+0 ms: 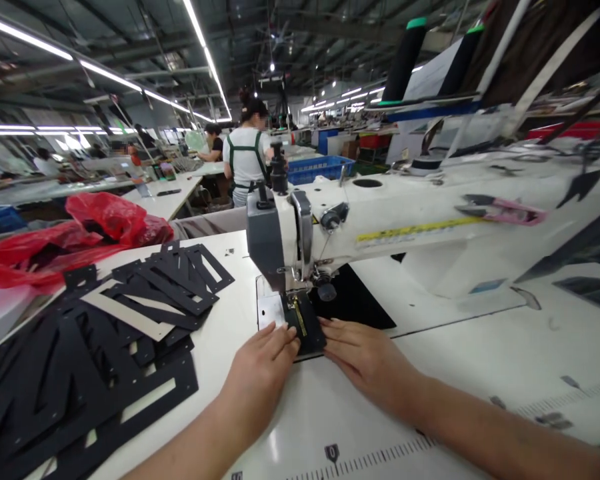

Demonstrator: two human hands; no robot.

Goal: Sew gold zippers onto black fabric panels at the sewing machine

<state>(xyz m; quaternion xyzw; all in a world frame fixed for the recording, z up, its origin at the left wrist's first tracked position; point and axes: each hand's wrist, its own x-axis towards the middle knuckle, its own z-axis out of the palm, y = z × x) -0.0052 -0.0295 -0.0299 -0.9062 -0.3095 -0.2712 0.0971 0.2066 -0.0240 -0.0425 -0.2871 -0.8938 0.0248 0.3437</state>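
A small black panel (311, 327) with a gold-toothed zipper (299, 315) lies under the presser foot of a white sewing machine (300, 247). My left hand (263, 367) rests at the panel's left edge, fingers stretched forward and fingertips touching it. Along the right edge, my right hand (363, 357) lies flat with its fingers extended together. Neither hand is wrapped round the panel. Beneath the machine arm, a larger black sheet (355, 297) spreads on the table. The needle's tip is too small to make out.
Black panels with cut-out slots (105, 347) are heaped on the left, one pale strip (127, 310) among them. Behind sits red plastic (115, 220). Pink-handled thread snips (505, 208) lie on the machine arm. A person (247, 157) stands beyond, near a blue crate (320, 169).
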